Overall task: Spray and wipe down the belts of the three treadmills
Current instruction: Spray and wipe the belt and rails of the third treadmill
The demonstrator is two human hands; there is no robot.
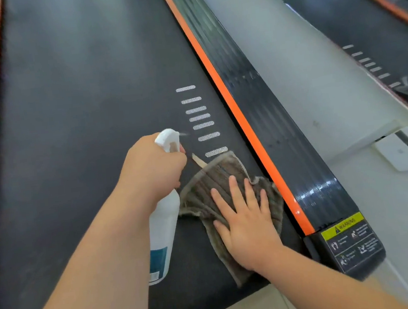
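A black treadmill belt (82, 116) with white dash marks fills most of the head view. My left hand (152, 166) grips the neck of a white spray bottle (163, 223), fingers round the trigger, nozzle aimed up the belt. A faint mist shows at the nozzle. My right hand (244, 222) lies flat, fingers spread, pressing a brown striped cloth (215, 178) onto the belt near its right rear corner.
Orange strips run along both belt edges, with a black ribbed side rail (269, 123) to the right and a warning label (350, 237) at its end. A second treadmill's belt (372, 46) lies at the far right beyond a pale grey gap. Floor tiles show at the bottom.
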